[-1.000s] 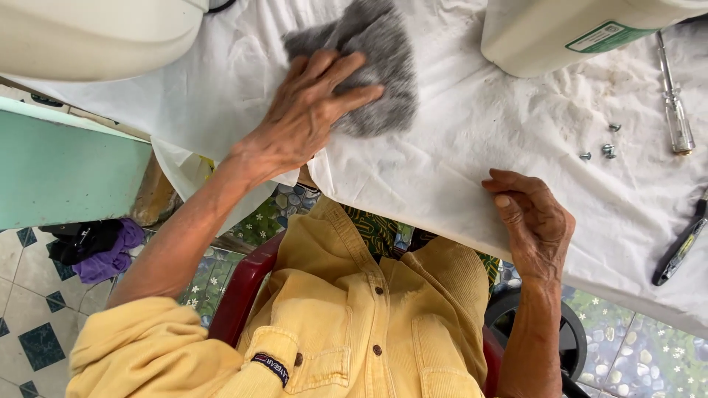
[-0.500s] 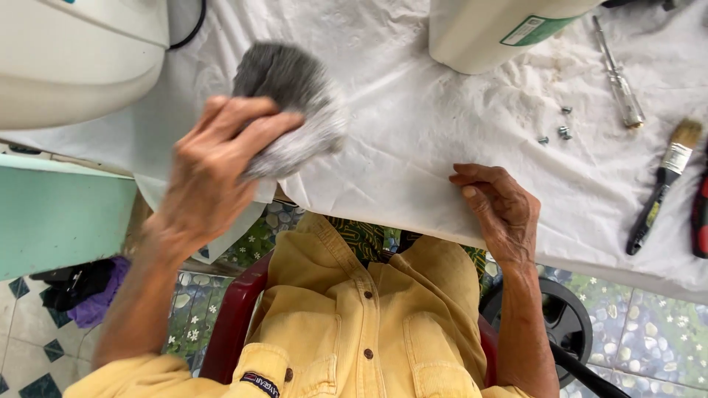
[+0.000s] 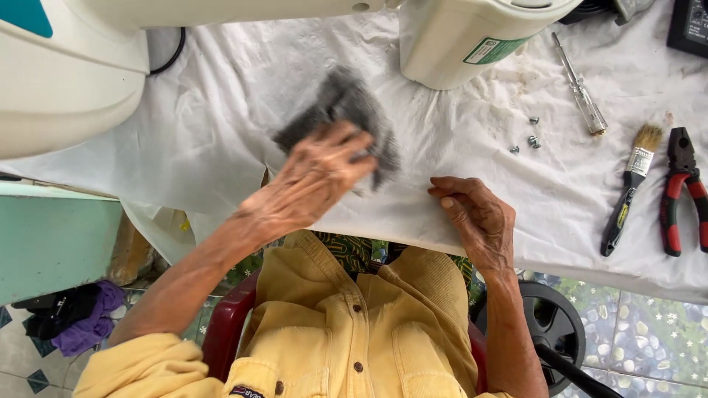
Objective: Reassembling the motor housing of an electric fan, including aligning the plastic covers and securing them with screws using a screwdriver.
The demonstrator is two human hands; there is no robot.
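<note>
My left hand (image 3: 313,180) is blurred with motion and grips a dark grey fuzzy cloth (image 3: 346,103), which lies against the white sheet (image 3: 221,110) covering the table. The cloth's lower edge is hidden under my fingers. My right hand (image 3: 479,221) rests palm down on the sheet near the table's front edge, fingers loosely bent, holding nothing. It lies a short way right of the cloth. Both arms come out of my yellow shirt (image 3: 346,332).
A cream appliance body (image 3: 66,81) fills the top left, and a white housing with a green label (image 3: 472,37) stands at top centre. To the right lie a clear-handled screwdriver (image 3: 582,96), three small screws (image 3: 529,136), a paintbrush (image 3: 630,184) and red-and-black pliers (image 3: 682,191).
My left hand carried the grey cloth left and up off the sheet, then brought it back down toward the middle. My right hand stayed near the table's front edge.
</note>
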